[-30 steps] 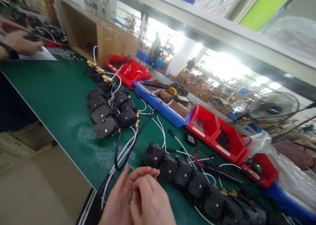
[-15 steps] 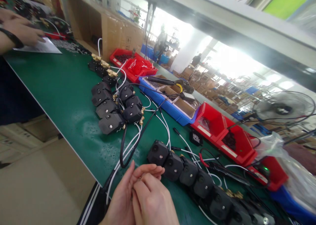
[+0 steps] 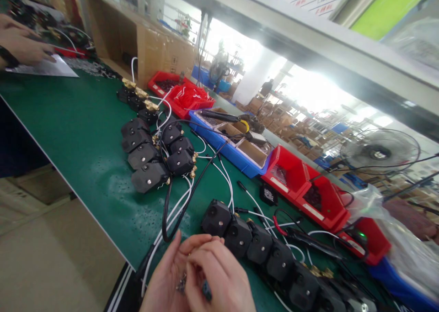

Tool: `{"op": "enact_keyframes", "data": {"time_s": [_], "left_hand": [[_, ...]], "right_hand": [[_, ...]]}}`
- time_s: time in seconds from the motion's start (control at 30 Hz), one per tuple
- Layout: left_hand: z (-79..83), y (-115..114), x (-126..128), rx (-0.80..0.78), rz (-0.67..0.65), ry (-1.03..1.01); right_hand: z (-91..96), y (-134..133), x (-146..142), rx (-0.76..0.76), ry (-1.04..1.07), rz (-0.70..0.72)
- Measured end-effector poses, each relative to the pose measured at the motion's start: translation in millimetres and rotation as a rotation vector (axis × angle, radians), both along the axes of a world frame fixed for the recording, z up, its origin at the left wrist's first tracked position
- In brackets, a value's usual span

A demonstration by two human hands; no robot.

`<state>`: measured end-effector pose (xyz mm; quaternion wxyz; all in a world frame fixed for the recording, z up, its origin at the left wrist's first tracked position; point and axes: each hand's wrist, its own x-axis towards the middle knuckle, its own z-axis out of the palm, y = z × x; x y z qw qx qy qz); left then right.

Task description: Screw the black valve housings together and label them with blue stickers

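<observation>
My left hand [image 3: 167,272] is cupped, palm up, at the bottom of the view, with a small heap of metal screws [image 3: 181,283] in the palm. Over it, my right hand [image 3: 222,275] dips its closed fingertips into that palm; whatever they pinch is hidden. Just beyond the hands runs a row of black blocky units [image 3: 239,238] with brass fittings and white cables. Another cluster of black units [image 3: 150,177] lies farther left on the green tabletop [image 3: 92,134]. A black cable [image 3: 167,216] loops down close to my left hand.
Behind the units stand a blue divided tray [image 3: 236,159], red bins [image 3: 284,175] and pliers-like tools [image 3: 219,115]. A black power screwdriver-like tool [image 3: 313,241] lies at right. A cardboard box [image 3: 164,51] stands at the back left. At far left, another person's hands [image 3: 22,40] are over white paper.
My right hand's fingers have lifted and parted slightly from my left palm, so the screws now show. The view has shifted a little.
</observation>
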<state>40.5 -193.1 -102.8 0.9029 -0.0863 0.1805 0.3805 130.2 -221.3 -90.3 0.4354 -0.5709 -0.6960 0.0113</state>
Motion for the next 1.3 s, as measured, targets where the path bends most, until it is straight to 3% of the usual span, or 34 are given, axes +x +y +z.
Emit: {"op": "enact_keyframes", "data": {"time_s": [0.1, 0.17, 0.33, 0.6, 1.0, 1.13, 1.2, 1.27, 1.3], "left_hand": [[-5.1, -4, 0, 0.076, 0.096, 0.056], [-7.2, -6, -1, 0.157, 0.154, 0.075], [-8.4, -9, -3, 0.231, 0.155, 0.005], [-9.8, -6, -5, 0.242, 0.122, -0.004], [-3.1, -4, -4, 0.251, 0.116, 0.008], [-3.9, -4, -5, 0.235, 0.124, 0.023], [-3.6, -4, -7, 0.21, 0.105, 0.043], [-2.1, -4, -9, 0.149, 0.053, 0.087], [-0.8, -4, -10, 0.111, 0.027, 0.115]], "right_hand": [[32.4, 11, 20, 0.022, -0.058, -0.046], [43.4, 21, 30, 0.023, -0.145, -0.081], [38.2, 38, 35, -0.014, -0.295, -0.114], [37.7, 39, 35, -0.045, -0.351, -0.136], [57.5, 55, 42, -0.245, -0.178, -0.194], [68.3, 46, 42, -0.153, -0.114, -0.163], [60.1, 29, 33, -0.123, -0.075, -0.031], [36.2, 8, 16, -0.15, -0.051, 0.072], [19.5, -1, 5, -0.139, -0.067, 0.055]]}}
